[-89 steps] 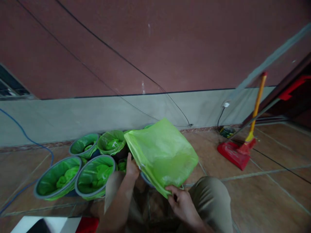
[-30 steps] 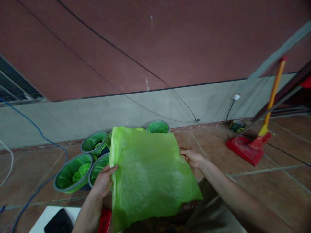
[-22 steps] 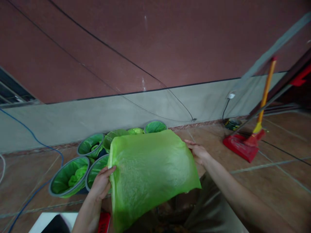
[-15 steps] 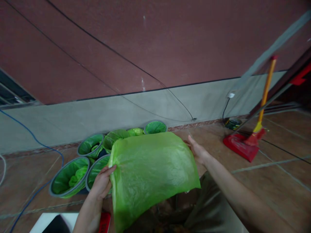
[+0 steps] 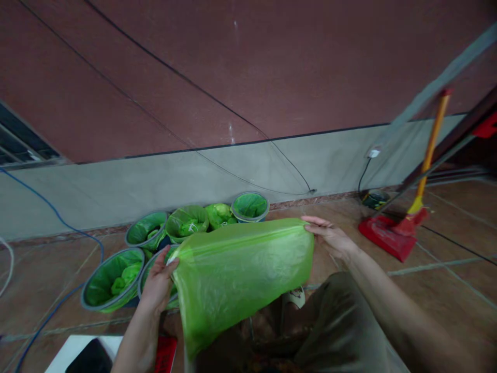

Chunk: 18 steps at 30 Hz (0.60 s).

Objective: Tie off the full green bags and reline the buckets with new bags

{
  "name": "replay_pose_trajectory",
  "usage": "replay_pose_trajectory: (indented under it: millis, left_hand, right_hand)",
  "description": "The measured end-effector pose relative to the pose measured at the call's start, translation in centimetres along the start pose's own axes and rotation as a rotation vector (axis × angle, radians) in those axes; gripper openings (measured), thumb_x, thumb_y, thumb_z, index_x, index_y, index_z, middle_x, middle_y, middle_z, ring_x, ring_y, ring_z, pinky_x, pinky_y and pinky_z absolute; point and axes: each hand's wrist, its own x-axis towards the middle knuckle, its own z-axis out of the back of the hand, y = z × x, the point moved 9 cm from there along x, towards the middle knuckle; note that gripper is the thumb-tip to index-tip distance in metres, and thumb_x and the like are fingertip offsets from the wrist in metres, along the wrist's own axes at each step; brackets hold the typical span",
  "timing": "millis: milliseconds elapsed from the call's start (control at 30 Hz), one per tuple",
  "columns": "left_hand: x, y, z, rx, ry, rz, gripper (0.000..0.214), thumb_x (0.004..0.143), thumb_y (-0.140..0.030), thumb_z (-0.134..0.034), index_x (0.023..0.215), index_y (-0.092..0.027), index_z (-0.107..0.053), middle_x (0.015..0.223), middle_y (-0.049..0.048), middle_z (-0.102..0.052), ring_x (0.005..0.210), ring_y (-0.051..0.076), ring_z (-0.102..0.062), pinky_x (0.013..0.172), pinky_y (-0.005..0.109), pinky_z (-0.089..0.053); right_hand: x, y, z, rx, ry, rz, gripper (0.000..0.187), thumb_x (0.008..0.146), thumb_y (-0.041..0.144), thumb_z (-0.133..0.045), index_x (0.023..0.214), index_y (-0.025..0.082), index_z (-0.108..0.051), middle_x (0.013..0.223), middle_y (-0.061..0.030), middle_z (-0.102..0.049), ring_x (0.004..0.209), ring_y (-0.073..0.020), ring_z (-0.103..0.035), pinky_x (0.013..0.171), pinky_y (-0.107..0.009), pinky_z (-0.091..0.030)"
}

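Observation:
A thin green plastic bag [image 5: 248, 274] is stretched out flat in front of my lap, its upper edge roughly level. Its left upper corner is pinched by my left hand [image 5: 157, 280], thumb on top. My right hand [image 5: 328, 235] grips the right upper corner between thumb and fingers. Just behind the bag, several bins stand on the floor with green liners in them, among them a front left bin [image 5: 112, 280] with a crumpled green bag inside and a bin [image 5: 250, 206] against the wall. The bag partly covers one bin behind my left hand.
A red dustpan [image 5: 388, 238] and a broom with a yellow handle [image 5: 430, 150] stand at right. A black phone [image 5: 89, 357] lies on a white box [image 5: 70, 347] near a red packet [image 5: 166, 355]. A blue cable [image 5: 50, 207] runs along the left.
My right hand has shifted its hold onto the bag's upper right corner, with fingers now over the edge. The bag's upper part is folded or drawn tauter, uncovering more of the bins behind.

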Motion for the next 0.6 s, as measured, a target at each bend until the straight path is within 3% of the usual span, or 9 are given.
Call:
replay_pose_trajectory:
  millis: [67,167,300,367,467,600]
  left_hand:
    - [0.0,-0.8,-0.2,0.025,0.018,-0.048,0.094,0.061,-0.030,-0.084,0.146,-0.025,-0.045,0.086,0.0008,-0.076,0.074,0.017,-0.071,0.069,0.025,-0.055]
    - [-0.2,-2.2,-0.7,0.090,0.114,-0.096,0.095,0.058,-0.036,-0.087,0.143,-0.022,-0.049,0.082,0.0007,-0.075,0.073,0.017,-0.069,0.069,0.024,-0.054]
    - [-0.3,-3.4,-1.8,0.317,0.256,-0.098,0.092,0.049,-0.032,-0.091,0.134,-0.018,-0.058,0.093,0.0049,-0.077,0.081,0.021,-0.070,0.076,0.028,-0.055]
    - [0.0,-3.9,-2.2,0.497,0.286,-0.142,0.080,0.049,-0.032,-0.089,0.124,-0.018,-0.065,0.094,0.0056,-0.077,0.082,0.024,-0.070,0.077,0.031,-0.055]
    - [0.7,-5.3,-2.5,0.809,0.233,-0.342,0.046,0.056,-0.033,-0.080,0.101,-0.023,-0.074,0.095,0.0047,-0.076,0.087,0.027,-0.069,0.085,0.034,-0.054]
    - [1.0,-6.8,-2.1,1.047,0.091,-0.544,0.015,0.063,-0.032,-0.070,0.076,-0.025,-0.072,0.099,0.0060,-0.073,0.090,0.028,-0.067,0.096,0.036,-0.050]
  right_hand:
    - [-0.4,0.4,-0.2,0.000,0.044,-0.013,0.053,0.059,0.039,-0.086,0.108,0.022,-0.073,0.104,-0.0070,-0.075,0.091,-0.0197,-0.069,0.087,-0.034,-0.053]
    - [-0.7,1.0,-1.0,-0.073,0.141,0.004,0.063,0.056,0.035,-0.087,0.115,0.023,-0.070,0.104,-0.0047,-0.075,0.091,-0.0188,-0.069,0.088,-0.034,-0.052]
    - [-0.5,0.8,-1.7,-0.394,0.182,0.044,0.061,0.057,0.023,-0.082,0.117,0.021,-0.069,0.095,-0.0036,-0.074,0.086,-0.0210,-0.067,0.083,-0.034,-0.052]
    - [-0.3,0.6,-1.8,-0.632,0.150,0.084,0.049,0.058,0.013,-0.074,0.106,0.022,-0.074,0.090,-0.0029,-0.074,0.082,-0.0214,-0.067,0.080,-0.032,-0.050]
    - [-0.1,0.1,-2.3,-0.902,0.139,0.145,0.025,0.062,0.008,-0.063,0.077,0.023,-0.075,0.083,-0.0035,-0.073,0.079,-0.0208,-0.065,0.079,-0.029,-0.048]
    - [0.0,-0.5,-2.0,-0.881,0.114,0.181,0.008,0.069,0.018,-0.063,0.067,0.022,-0.070,0.087,-0.0049,-0.071,0.084,-0.0211,-0.063,0.086,-0.032,-0.047]
